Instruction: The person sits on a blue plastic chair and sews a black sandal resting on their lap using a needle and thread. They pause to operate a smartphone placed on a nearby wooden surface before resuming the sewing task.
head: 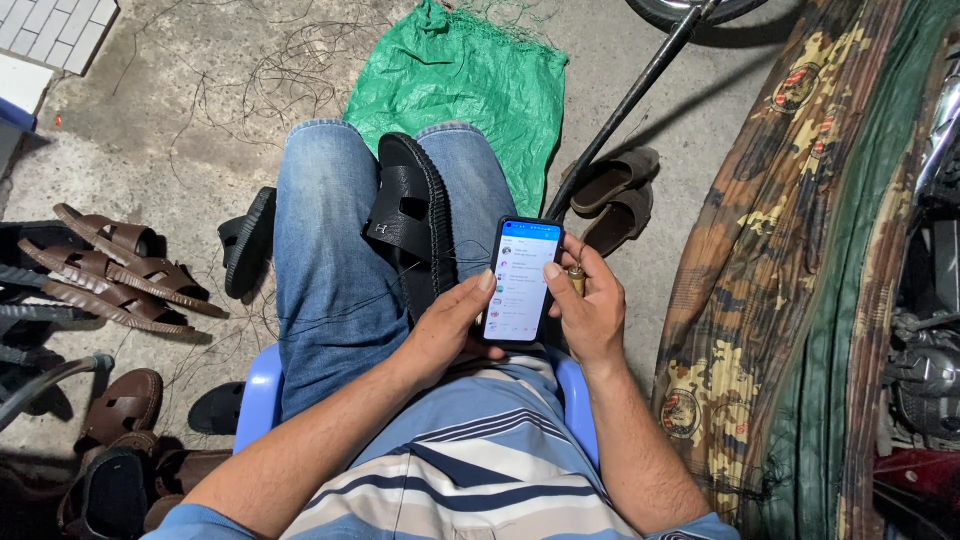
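Note:
A dark smartphone (522,280) with a lit screen is held upright over my lap. My left hand (447,325) grips its lower left side, thumb resting on the screen edge. My right hand (588,305) supports the right side, thumb touching the screen, and a small brass-coloured object (577,277) is tucked between its fingers. A black sandal (412,220) lies sole-side between my jeans-clad thighs (330,260), just left of the phone. I sit on a blue plastic stool (258,390).
A green mesh sack (460,80) lies on the concrete ahead. Brown sandals (110,265) are stacked at left, more at lower left (120,405); a black sandal (248,240) stands by my knee. A brown pair (618,195) and black pole (630,100) sit right; camouflage cloth (790,270) drapes far right.

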